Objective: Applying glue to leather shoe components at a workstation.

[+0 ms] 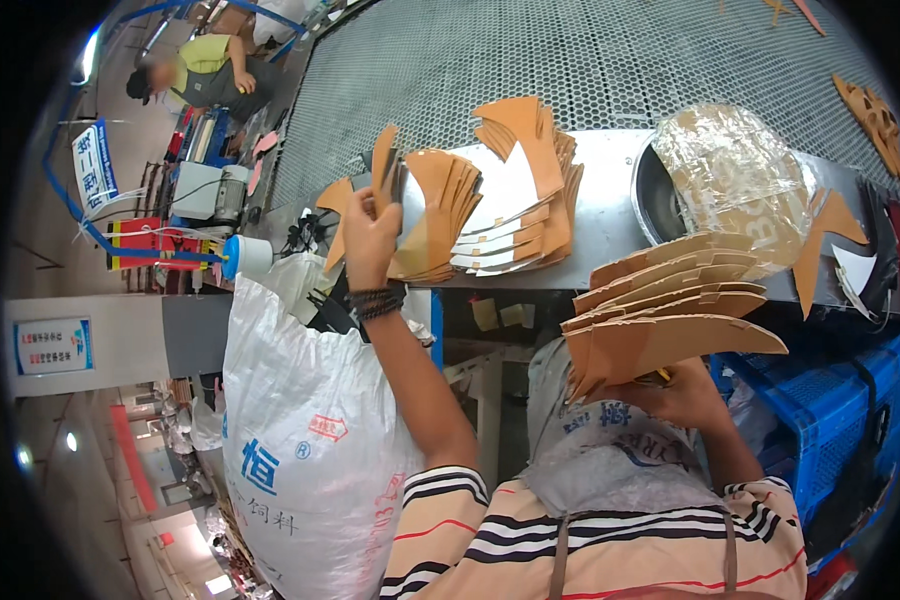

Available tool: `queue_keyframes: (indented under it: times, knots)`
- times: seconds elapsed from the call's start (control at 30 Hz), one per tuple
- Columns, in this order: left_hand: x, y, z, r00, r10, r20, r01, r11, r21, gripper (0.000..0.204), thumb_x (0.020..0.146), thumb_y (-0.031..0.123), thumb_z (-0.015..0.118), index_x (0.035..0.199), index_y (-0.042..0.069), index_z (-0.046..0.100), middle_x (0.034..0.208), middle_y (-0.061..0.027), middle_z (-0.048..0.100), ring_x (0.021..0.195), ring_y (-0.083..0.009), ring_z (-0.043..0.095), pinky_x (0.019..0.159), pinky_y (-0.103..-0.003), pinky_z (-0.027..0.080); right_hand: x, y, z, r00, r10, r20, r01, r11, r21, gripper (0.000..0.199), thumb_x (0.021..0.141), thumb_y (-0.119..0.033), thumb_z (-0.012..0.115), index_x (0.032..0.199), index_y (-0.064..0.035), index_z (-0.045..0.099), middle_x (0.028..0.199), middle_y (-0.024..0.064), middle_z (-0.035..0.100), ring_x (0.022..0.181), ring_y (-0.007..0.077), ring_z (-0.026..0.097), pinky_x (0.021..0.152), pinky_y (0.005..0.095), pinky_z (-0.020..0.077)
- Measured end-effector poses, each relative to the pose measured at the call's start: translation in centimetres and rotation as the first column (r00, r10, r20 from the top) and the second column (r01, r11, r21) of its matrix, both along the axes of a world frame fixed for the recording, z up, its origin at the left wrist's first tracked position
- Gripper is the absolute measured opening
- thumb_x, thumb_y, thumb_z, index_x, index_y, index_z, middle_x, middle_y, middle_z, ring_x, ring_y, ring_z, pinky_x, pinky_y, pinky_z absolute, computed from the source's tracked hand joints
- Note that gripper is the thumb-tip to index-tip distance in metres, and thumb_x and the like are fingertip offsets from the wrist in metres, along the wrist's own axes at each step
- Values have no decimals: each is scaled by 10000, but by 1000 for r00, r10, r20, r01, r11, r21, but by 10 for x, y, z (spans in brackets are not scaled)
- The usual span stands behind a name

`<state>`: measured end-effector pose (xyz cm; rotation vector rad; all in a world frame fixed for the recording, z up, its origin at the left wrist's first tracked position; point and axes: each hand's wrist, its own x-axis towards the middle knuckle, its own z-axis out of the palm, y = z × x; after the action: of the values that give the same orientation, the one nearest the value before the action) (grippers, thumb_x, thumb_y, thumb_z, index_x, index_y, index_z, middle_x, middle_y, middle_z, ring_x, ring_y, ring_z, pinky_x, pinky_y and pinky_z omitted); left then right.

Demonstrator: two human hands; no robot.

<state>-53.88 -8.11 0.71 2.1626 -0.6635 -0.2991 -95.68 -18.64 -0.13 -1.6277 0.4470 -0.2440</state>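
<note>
My left hand [371, 238] is raised at the near edge of the work surface, its fingers closed on an upright tan leather-like cut piece [381, 158]. Another tan piece [337, 228] stands just left of that wrist. To the right of the hand are a fanned stack of tan curved pieces [438, 205] and a larger stack of tan pieces [533, 150] with white faces showing. Low on the right, my right hand [685, 392] grips a fanned bundle of tan curved pieces [675, 342] from below. Something small and yellow [660, 376] shows by its fingers; its kind is unclear.
A mesh-topped surface [530, 55] stretches beyond the stacks. A tape-wrapped cardboard disc [735, 180] covers part of a metal bowl [656, 195]. A white woven sack [305, 420] stands at left, a blue crate [820, 420] at right. Another person [210, 75] sits far left.
</note>
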Motion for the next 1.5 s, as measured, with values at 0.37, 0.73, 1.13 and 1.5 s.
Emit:
queue_keyframes:
  times: [0.37,0.73,1.13,1.5]
  knots:
    - [-98,40,84,847,-478,-230,-172,164,-972,391,1048,34,401,1438,50,394,1447,-165,485,1466,-349,339,1209,-609,294,7,8,-13,992,-106,67,92,979,182,329,743,-40,859,1047,-18,737,1082,97,726,998,219,697,873,354,555]
    - [-112,36,86,868,-403,-290,-218,215,-952,468,1046,81,436,1499,129,330,1535,-165,403,1463,-367,352,1169,-632,346,3,7,-18,987,-161,-15,158,947,280,348,690,-16,888,993,-15,717,1039,72,712,985,188,678,881,345,549]
    - [-100,17,68,990,-41,-138,-99,504,-858,516,980,56,458,1486,91,366,1218,-193,590,1212,-341,566,1047,-561,436,7,7,-14,985,-162,51,148,966,211,375,738,-65,882,1066,-3,712,1084,85,682,1015,206,641,898,351,510]
    - [-21,-41,-69,906,-94,413,-185,788,587,677,889,559,637,1298,28,540,1277,-222,549,1227,-409,504,992,-593,384,3,1,-19,989,-37,141,18,991,130,447,729,-3,881,1134,1,691,1170,81,658,1110,188,612,964,345,501]
